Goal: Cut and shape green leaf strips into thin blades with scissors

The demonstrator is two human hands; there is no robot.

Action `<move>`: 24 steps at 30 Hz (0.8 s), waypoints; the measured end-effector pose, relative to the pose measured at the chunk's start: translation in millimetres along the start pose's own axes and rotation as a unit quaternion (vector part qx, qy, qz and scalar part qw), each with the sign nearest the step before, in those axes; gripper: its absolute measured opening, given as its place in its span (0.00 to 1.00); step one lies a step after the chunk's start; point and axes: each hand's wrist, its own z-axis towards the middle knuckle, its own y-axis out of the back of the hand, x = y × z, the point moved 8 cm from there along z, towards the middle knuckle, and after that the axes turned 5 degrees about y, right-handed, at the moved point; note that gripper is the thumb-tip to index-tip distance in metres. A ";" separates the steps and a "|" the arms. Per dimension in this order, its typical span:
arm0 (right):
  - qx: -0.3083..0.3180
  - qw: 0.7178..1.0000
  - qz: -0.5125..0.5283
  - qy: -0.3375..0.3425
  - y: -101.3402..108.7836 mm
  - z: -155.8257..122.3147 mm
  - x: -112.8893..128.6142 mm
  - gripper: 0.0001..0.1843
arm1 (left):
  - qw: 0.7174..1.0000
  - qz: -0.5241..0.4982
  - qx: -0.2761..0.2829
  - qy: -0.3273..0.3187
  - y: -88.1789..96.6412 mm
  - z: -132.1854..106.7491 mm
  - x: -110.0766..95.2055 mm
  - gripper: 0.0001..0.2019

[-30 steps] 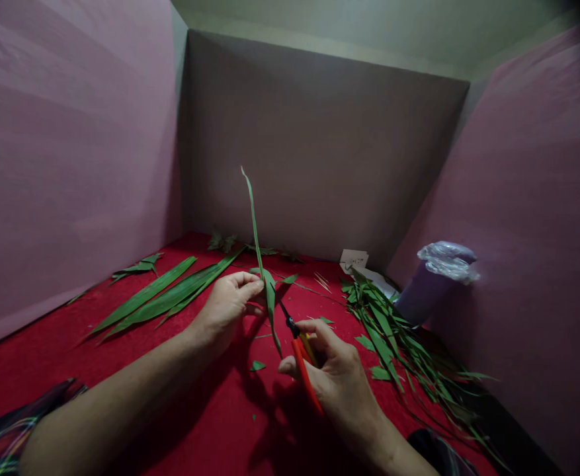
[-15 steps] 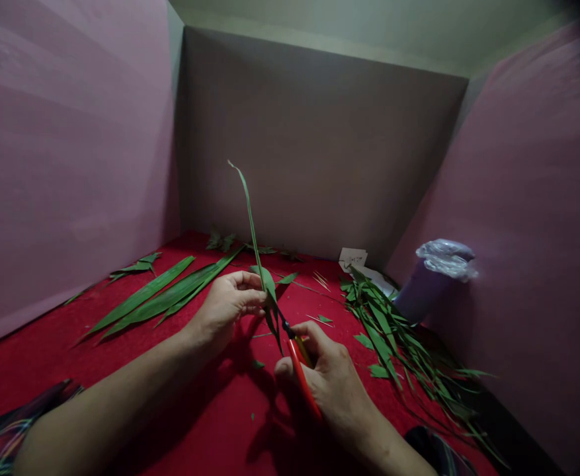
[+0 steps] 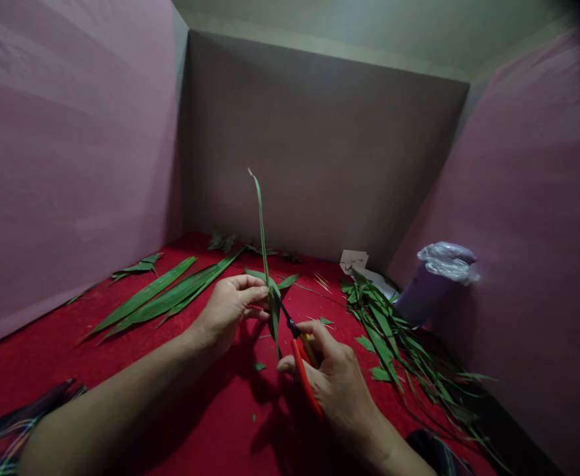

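My left hand pinches a long green leaf that stands upright, its thin tip rising in front of the back wall. My right hand is wrapped round red-handled scissors. The dark blades point up and left and meet the leaf just below my left fingers. Both hands hover low over a red cloth.
Long uncut leaves lie on the cloth at the left. A heap of cut leaf strips spreads at the right, beside a purple cup with a plastic liner. White paper sits by the back wall. Pink panels enclose three sides.
The leaf's tip has swung back to the right and stands straighter. The scissors have shifted slightly along the leaf; both hands stay in nearly the same place.
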 end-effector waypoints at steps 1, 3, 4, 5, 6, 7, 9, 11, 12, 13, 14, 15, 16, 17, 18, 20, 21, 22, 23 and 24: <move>-0.001 1.000 -0.003 0.001 0.2 0.1 -0.4 0.15 | 1.000 0.001 0.000 0.002 -0.2 -0.2 0.2 0.05; -0.002 1.000 -0.007 0.003 0.5 0.3 -0.7 0.15 | 1.000 0.004 0.003 0.006 -1.4 -0.7 0.5 0.05; -0.004 1.000 -0.009 0.005 0.7 0.3 -0.5 0.14 | 1.000 0.005 0.008 0.008 -2.5 -0.9 0.9 0.05; -0.006 1.000 -0.012 0.007 1.1 0.4 -0.1 0.13 | 1.000 0.007 0.013 0.011 -3.6 -1.2 1.4 0.06; -0.009 1.000 -0.016 0.009 1.5 0.3 0.2 0.12 | 1.000 0.008 0.019 0.014 -4.8 -1.4 2.2 0.06; -0.011 1.000 -0.020 0.009 1.8 0.3 0.2 0.11 | 1.000 0.008 0.024 0.017 -5.6 -1.6 3.0 0.05; -0.016 0.999 -0.027 0.004 2.4 0.3 -0.3 0.11 | 0.999 0.004 0.034 0.020 -7.2 -1.8 5.0 0.05; -0.019 0.999 -0.029 -0.002 2.9 0.4 -1.2 0.12 | 0.999 -0.002 0.046 0.025 -8.7 -1.8 7.4 0.04; -0.020 0.999 -0.028 -0.003 3.0 0.4 -1.5 0.12 | 0.998 -0.004 0.053 0.029 -9.6 -1.7 8.9 0.04; -0.020 0.999 -0.027 -0.003 3.2 0.4 -1.8 0.13 | 0.998 -0.006 0.059 0.034 -10.6 -1.6 10.4 0.04; -0.019 1.000 -0.024 -0.002 3.2 0.3 -2.0 0.13 | 0.997 -0.009 0.065 0.039 -11.5 -1.5 11.9 0.04; -0.018 1.000 -0.022 -0.001 3.2 0.2 -2.1 0.14 | 0.997 -0.010 0.070 0.044 -12.4 -1.5 13.0 0.04; -0.016 1.000 -0.018 0.001 3.2 -0.1 -1.9 0.14 | 0.996 -0.010 0.075 0.048 -13.3 -1.6 13.8 0.04; -0.014 1.000 -0.014 0.004 3.3 -0.3 -1.5 0.14 | 0.995 -0.009 0.080 0.052 -14.3 -1.8 14.5 0.05; -0.014 1.000 -0.011 0.005 3.5 -0.5 -1.0 0.14 | 0.995 -0.006 0.085 0.056 -15.3 -2.1 15.1 0.05; -0.012 1.000 -0.006 0.006 3.7 -0.6 -0.1 0.14 | 0.993 0.001 0.093 0.066 -16.9 -3.1 16.2 0.05; -0.012 1.000 -0.004 0.006 3.7 -0.4 0.2 0.14 | 0.993 0.003 0.098 0.070 -17.7 -3.6 16.6 0.05; -0.012 1.000 -0.002 0.005 3.6 -0.1 0.2 0.14 | 0.992 0.003 0.103 0.072 -18.4 -4.1 16.9 0.05; -0.011 1.000 0.000 0.003 3.3 0.3 0.0 0.14 | 0.991 0.003 0.108 0.073 -19.1 -4.5 17.2 0.04; -0.010 1.000 0.001 0.001 2.8 0.6 -0.6 0.14 | 0.991 0.001 0.112 0.074 -19.6 -4.7 17.4 0.04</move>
